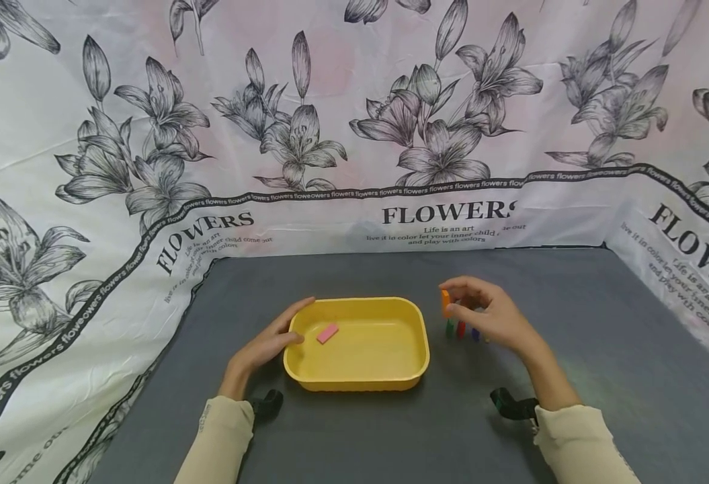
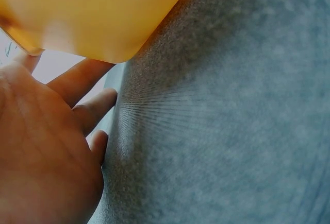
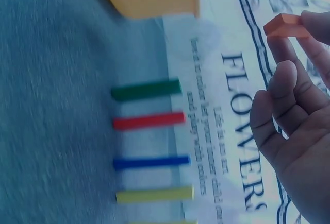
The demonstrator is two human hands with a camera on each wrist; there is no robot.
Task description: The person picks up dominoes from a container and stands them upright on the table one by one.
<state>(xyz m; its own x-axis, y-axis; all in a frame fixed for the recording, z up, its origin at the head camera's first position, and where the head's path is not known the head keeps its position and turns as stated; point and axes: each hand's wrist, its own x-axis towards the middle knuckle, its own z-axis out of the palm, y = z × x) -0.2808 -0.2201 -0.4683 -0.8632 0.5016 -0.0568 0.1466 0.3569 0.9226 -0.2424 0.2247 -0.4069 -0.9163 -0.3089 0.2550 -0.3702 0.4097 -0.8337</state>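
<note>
A yellow plastic tub sits on the dark table with a pink block lying inside near its left end. My left hand holds the tub's left side, thumb over the rim; in the left wrist view its fingers lie along the outer wall. Raised right of the tub, my right hand pinches an orange block between thumb and fingertips. Under that hand stand a green block, a red block, a blue block and a yellow block, upright in a row.
At the lower edge of the right wrist view, another yellowish block is partly cut off. A white cloth printed with flowers and lettering hangs behind and beside the grey table.
</note>
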